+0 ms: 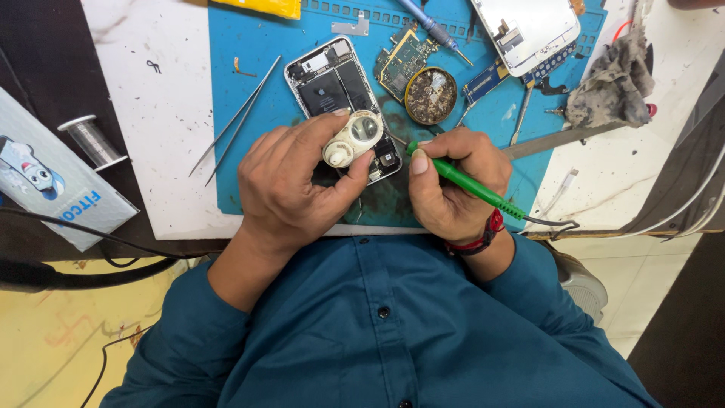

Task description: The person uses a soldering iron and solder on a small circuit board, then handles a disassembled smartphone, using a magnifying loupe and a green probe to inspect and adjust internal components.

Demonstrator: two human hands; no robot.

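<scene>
The left hand (291, 177) is curling, thumb and fingers clamped on a small cream magnifier loupe (353, 137), hovering it above one opened smartphone (336, 83) lying on the blue work mat (249, 113). The right hand (453, 181) is gripping one green-handled soldering iron (468, 185) like a pen, tip angling toward the phone. One pair of tweezers (238, 119) and one solder spool (91, 140) are lying to the left.

Both forearms are extended forward from rolled teal sleeves and brought close together. The left hand (291, 181) is curled, thumb and fingers closed in a pinch grip. The right hand (453, 181) is closed in a pen-style grip, knuckles raised, the wrist banded in red.
</scene>
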